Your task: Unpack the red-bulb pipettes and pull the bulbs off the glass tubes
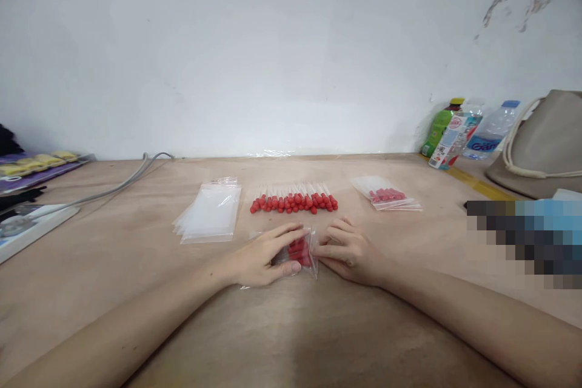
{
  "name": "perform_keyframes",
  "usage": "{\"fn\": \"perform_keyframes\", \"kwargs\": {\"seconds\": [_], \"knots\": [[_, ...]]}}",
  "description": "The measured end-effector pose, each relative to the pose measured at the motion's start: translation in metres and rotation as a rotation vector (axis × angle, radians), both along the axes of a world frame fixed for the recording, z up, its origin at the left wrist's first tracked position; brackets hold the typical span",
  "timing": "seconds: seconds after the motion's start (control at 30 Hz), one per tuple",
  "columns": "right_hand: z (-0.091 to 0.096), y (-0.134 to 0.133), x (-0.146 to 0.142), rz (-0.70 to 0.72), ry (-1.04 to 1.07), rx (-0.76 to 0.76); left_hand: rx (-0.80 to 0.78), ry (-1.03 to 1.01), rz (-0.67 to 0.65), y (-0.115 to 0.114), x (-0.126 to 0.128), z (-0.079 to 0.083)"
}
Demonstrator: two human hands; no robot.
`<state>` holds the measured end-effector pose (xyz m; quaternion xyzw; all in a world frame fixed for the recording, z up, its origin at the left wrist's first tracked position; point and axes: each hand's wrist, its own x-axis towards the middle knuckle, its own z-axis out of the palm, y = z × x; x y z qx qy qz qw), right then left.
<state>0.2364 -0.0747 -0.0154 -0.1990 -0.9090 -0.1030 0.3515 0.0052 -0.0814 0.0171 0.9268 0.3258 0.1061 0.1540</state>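
A small clear plastic bag (304, 253) with red-tipped droppers inside lies flat on the wooden table (136, 291), right in front of me. My left hand (268, 254) rests flat over the bag's left part, fingers stretched across it. My right hand (348, 248) touches the bag's right edge with curled fingers pressed together. Behind the hands lies a row of several loose red-tipped droppers (294, 200). A stack of empty clear bags (210, 216) sits to the left of the row. A filled bag (386, 196) of droppers lies to the right.
Three bottles (450, 130) stand against the wall at the back right, beside a beige bag (543, 145). A grey cable (113, 185) runs across the left side towards a flat white device (27, 224). A purple tray with yellow pieces (31, 167) sits at the far left.
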Motion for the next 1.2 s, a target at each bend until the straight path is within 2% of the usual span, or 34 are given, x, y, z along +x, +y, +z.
{"fn": "perform_keyframes", "kwargs": {"seconds": [0.13,0.27,0.4,0.67,0.83,0.93,1.03,1.1,1.2], "knots": [[0.001,0.0,-0.005,0.003,0.003,0.088,0.172,-0.026,-0.071,0.005,0.008,0.002],[0.0,0.002,-0.009,0.014,0.045,0.143,0.394,-0.085,-0.171,0.013,0.016,-0.006],[-0.003,0.003,-0.009,0.002,0.013,0.153,0.522,-0.099,-0.22,0.018,0.019,-0.013],[0.003,0.005,-0.01,0.044,-0.183,0.161,0.549,-0.007,-0.322,0.017,0.017,-0.012],[0.006,0.006,-0.006,0.083,-0.248,0.133,0.551,0.015,-0.311,0.019,0.008,0.0],[0.008,0.005,-0.003,0.09,-0.306,0.055,0.618,-0.069,-0.275,0.021,-0.001,0.009],[0.014,0.001,-0.001,0.041,-0.262,-0.144,0.637,-0.147,-0.2,0.023,-0.007,0.011],[0.018,-0.002,-0.001,0.014,-0.176,-0.332,0.559,-0.184,-0.174,0.021,-0.006,0.009],[0.019,-0.004,-0.003,-0.028,-0.059,-0.567,0.356,-0.224,-0.081,0.014,0.0,0.008]]}}
